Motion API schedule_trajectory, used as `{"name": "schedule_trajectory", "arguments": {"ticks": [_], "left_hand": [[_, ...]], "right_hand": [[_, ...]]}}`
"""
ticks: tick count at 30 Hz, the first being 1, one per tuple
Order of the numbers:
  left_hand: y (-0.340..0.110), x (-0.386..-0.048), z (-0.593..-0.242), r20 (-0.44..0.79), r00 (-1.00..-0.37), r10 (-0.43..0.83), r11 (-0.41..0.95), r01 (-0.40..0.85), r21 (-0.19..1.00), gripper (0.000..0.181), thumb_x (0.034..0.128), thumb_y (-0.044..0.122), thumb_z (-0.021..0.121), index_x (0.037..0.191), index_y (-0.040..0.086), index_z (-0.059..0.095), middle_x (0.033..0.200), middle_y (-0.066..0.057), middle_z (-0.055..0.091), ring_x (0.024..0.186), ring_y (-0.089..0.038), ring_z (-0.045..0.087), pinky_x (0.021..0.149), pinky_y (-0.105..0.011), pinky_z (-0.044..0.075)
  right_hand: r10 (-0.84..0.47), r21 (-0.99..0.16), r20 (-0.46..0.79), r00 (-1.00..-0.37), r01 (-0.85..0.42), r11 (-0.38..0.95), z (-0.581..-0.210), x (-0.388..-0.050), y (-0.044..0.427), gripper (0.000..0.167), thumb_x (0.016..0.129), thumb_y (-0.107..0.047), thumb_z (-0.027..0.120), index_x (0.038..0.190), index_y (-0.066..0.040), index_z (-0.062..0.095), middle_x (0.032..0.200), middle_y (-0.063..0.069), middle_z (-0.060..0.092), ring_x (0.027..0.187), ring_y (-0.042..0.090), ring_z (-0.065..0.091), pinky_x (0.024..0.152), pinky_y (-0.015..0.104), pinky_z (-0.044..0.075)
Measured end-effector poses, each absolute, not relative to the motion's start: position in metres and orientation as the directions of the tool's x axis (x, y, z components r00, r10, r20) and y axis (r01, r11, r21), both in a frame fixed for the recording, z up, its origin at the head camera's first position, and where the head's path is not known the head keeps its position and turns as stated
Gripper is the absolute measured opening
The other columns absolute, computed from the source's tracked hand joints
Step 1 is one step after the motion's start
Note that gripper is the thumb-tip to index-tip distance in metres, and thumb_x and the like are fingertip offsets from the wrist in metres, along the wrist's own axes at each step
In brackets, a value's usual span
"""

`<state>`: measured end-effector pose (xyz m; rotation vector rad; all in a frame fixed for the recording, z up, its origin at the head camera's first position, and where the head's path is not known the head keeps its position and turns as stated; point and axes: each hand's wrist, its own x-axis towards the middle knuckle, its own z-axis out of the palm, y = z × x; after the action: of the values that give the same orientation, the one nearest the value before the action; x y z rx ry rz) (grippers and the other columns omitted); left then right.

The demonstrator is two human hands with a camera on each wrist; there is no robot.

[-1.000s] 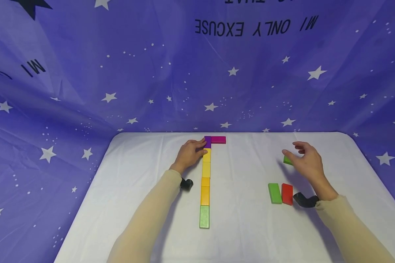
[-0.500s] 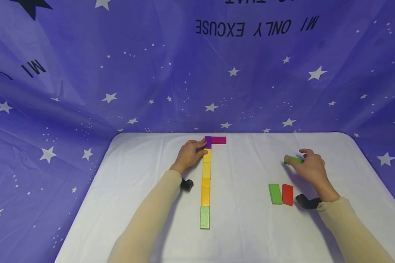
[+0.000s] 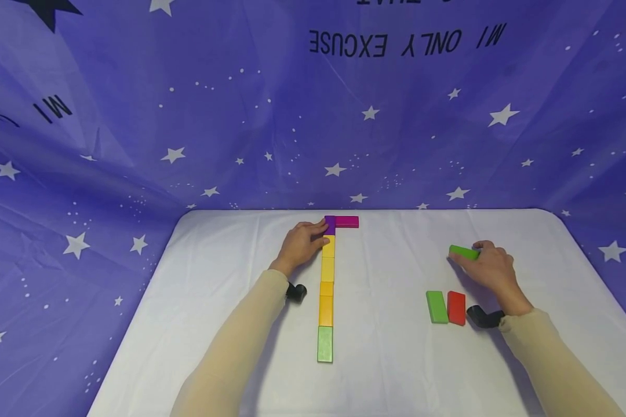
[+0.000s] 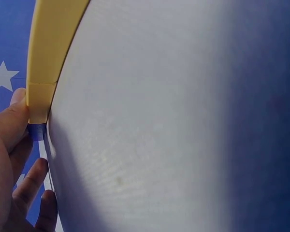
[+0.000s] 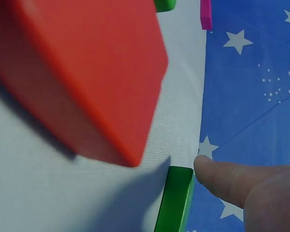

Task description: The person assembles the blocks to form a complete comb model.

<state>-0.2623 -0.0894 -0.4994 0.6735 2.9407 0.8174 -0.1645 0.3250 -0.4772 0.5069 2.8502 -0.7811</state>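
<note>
In the head view my left hand (image 3: 299, 246) rests at the far end of a row of blocks. Its fingertips touch the purple block (image 3: 330, 226), and the thumb lies on the adjoining yellow block (image 3: 328, 247). The left wrist view shows that thumb against the yellow side, with the other fingers loosely bent beyond. At the right, my right hand (image 3: 487, 266) grips a green block (image 3: 463, 252), thumb along the near side and fingers at its right end. In the right wrist view the thumb lies beside this block, and the other fingers are hidden.
More yellow and orange blocks (image 3: 326, 310) continue the row toward a pale green block (image 3: 325, 344). A magenta block (image 3: 347, 222) extends rightward from the purple one. Another green block (image 3: 436, 307) and a red block (image 3: 456, 308) lie near the right wrist on the white table (image 3: 386, 370).
My right hand has come down around the far green block, fingers and thumb closing in on it. The left hand and the row have stayed put.
</note>
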Motion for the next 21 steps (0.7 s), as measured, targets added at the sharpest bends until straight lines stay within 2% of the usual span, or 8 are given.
{"name": "schedule_trajectory", "arguments": {"ticks": [10, 21], "left_hand": [[-0.0888, -0.2617, -0.4978, 0.085, -0.908, 0.411, 0.773, 0.396, 0.495, 0.047, 0.0973, 0.033, 0.067, 0.140, 0.014, 0.059, 0.150, 0.006, 0.050, 0.133, -0.027, 0.050, 0.113, -0.045, 0.038], [-0.0895, -0.2608, -0.4969, 0.085, -0.908, 0.411, 0.778, 0.398, 0.486, 0.047, 0.0973, 0.033, 0.067, 0.140, 0.014, 0.059, 0.151, 0.004, 0.050, 0.133, -0.027, 0.050, 0.113, -0.046, 0.038]], "right_hand": [[0.283, -0.444, -0.159, -0.946, 0.325, 0.835, -0.4819, -0.1693, 0.3221, 0.081, 0.091, -0.044, 0.068, 0.129, 0.022, 0.042, 0.107, 0.039, 0.046, 0.102, 0.053, 0.039, 0.080, 0.059, 0.042], [0.267, -0.440, -0.147, -0.952, 0.304, 0.845, -0.4809, -0.1686, 0.3213, 0.078, 0.091, -0.045, 0.068, 0.128, 0.020, 0.047, 0.109, 0.038, 0.049, 0.101, 0.051, 0.042, 0.078, 0.057, 0.043]]}}
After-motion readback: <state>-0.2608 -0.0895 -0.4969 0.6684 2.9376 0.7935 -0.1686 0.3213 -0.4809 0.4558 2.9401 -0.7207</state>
